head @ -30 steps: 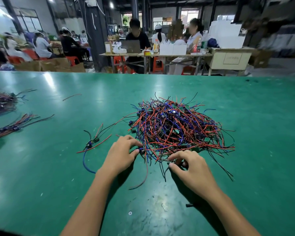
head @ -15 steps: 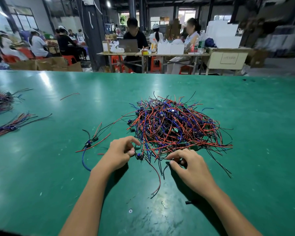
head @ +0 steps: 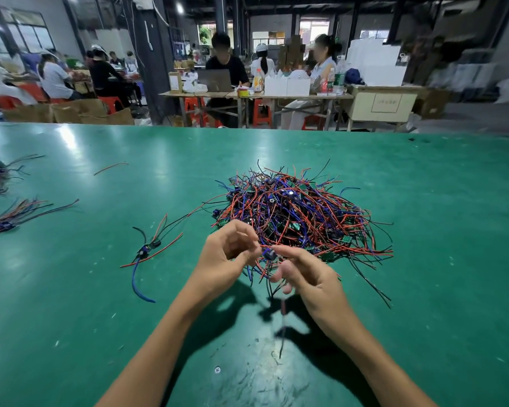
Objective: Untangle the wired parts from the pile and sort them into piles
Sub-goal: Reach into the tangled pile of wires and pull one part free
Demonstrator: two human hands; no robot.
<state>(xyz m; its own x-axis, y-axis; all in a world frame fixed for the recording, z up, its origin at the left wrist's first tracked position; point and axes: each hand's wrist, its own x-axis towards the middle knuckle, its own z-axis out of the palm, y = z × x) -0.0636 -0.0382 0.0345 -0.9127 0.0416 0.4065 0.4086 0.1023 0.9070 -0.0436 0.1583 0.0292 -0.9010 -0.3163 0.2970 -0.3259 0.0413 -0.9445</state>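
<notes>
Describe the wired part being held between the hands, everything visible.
The wired part is a small dark blue, roughly cylindrical component with thin red, blue and black leads. It is lifted above the green table, pinched between the left hand and the right hand. Its wires trail down, blurred, at the tangled pile's near edge; whether still snagged is unclear.

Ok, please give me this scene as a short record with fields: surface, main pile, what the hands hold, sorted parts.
surface: green table
main pile: tangled red, blue and black wired parts, centre
left hand: pinches small blue part
right hand: fingers at same part, grip unclear
separated: one wired part left of pile
sorted bundles: far left
</notes>
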